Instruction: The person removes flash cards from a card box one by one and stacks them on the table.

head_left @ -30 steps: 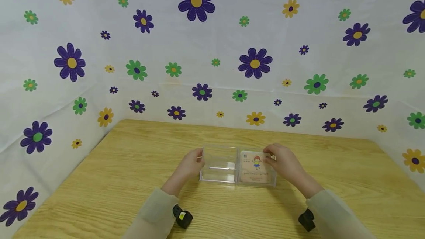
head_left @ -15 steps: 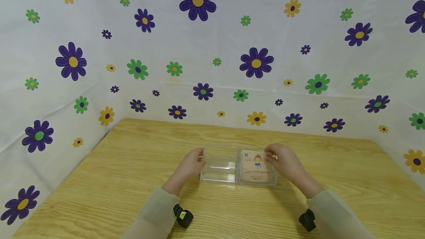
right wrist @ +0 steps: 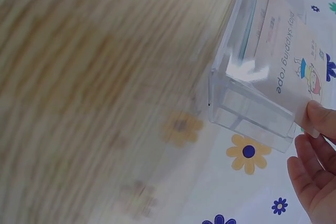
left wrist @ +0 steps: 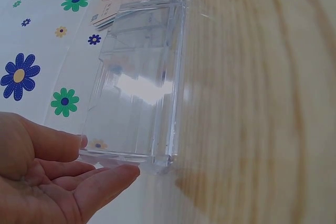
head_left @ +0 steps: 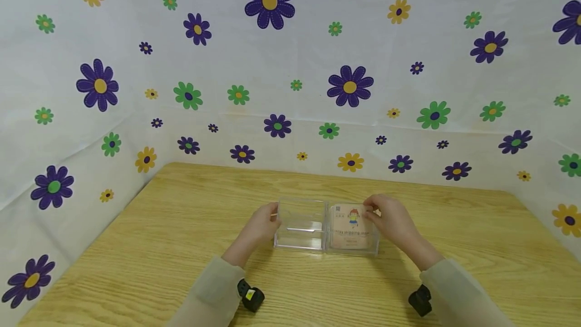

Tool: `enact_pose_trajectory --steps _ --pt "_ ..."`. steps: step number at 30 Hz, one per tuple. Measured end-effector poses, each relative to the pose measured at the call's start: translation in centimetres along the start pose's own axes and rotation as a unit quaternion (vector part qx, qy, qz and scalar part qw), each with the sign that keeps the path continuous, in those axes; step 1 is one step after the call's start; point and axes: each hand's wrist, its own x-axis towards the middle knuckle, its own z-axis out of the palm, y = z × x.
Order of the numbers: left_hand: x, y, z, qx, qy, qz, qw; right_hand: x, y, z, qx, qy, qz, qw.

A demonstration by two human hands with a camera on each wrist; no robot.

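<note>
A clear plastic card holder (head_left: 301, 248) with two side-by-side compartments stands on the table. My left hand (head_left: 259, 226) grips its left end wall between thumb and fingers, also seen in the left wrist view. The left compartment holds nothing visible. A stack of pale pink cards (head_left: 349, 233) leans in the right compartment. The front card, printed with a child figure and "play skipping rope", is plain in the right wrist view. My right hand (head_left: 391, 221) pinches the cards at their upper right corner, thumb on the printed face (right wrist: 294, 61). How many cards it holds cannot be told.
The wooden table (head_left: 190, 246) spreads out around the holder. A white curtain (head_left: 295, 54) with purple, green and yellow flowers stands behind it and along both sides. Black wrist cameras (head_left: 251, 298) are strapped to both wrists.
The pinched cards have risen slightly in the right compartment, and more card edges show at their left side. My right hand has moved up a little. The left hand keeps its place.
</note>
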Motion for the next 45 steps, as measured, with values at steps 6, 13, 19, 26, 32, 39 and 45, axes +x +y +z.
enact_pose_trajectory --steps 6,13,19,26,32,39,45 --pt "0.02 -0.22 0.00 0.002 -0.001 0.004 1.0000 0.06 0.14 -0.08 0.005 0.013 0.003 0.9999" --pt "0.11 -0.22 0.08 0.003 0.000 0.001 1.0000 0.11 0.01 -0.39 0.015 0.013 0.014 0.9997" --pt "0.09 -0.17 0.03 0.002 0.004 -0.002 1.0000 0.27 -0.15 -0.68 0.045 0.011 0.023 0.9987" --pt "0.11 -0.17 0.05 -0.005 0.004 -0.003 1.0000 0.19 -0.17 -0.72 0.092 0.015 0.035 0.9950" --pt "0.14 -0.28 0.04 -0.005 0.001 -0.009 0.9999 0.10 -0.20 -0.80 0.123 0.011 0.046 0.9913" --pt "0.13 -0.21 0.10 -0.010 0.000 -0.007 0.9999 0.00 -0.21 -0.77 0.140 0.010 0.046 0.9891" --pt "0.11 -0.23 0.10 -0.007 0.000 -0.007 0.9999 -0.09 -0.24 -0.72 0.140 0.016 0.034 0.9894"
